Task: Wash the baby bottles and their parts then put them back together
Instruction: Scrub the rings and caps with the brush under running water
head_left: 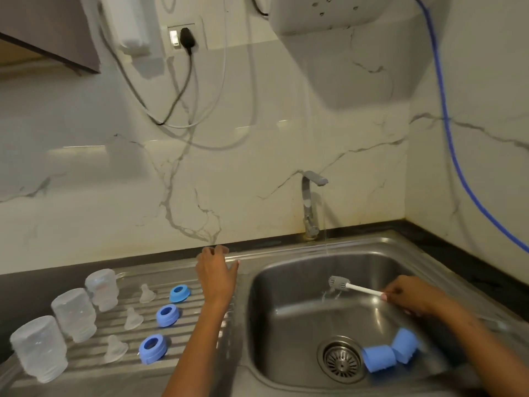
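Three clear bottles (75, 313) stand upside down in a row on the ribbed drainboard (189, 336) at the left. Beside them lie three clear teats (132, 318) and three blue screw rings (167, 315). Two blue caps (379, 359) lie in the sink (289, 333) by the drain (340, 359). My right hand (415, 296) holds the white handle of a small grey-headed brush (339, 283) under the thin water stream. My left hand (217, 273) hovers with fingers spread over the drainboard's far end, holding nothing.
The tap (310, 204) at the back of the sink runs a thin stream. A blue hose (449, 144) hangs down the right wall. Cables drop from a wall socket (183, 37). A white appliance (329, 12) hangs above the sink.
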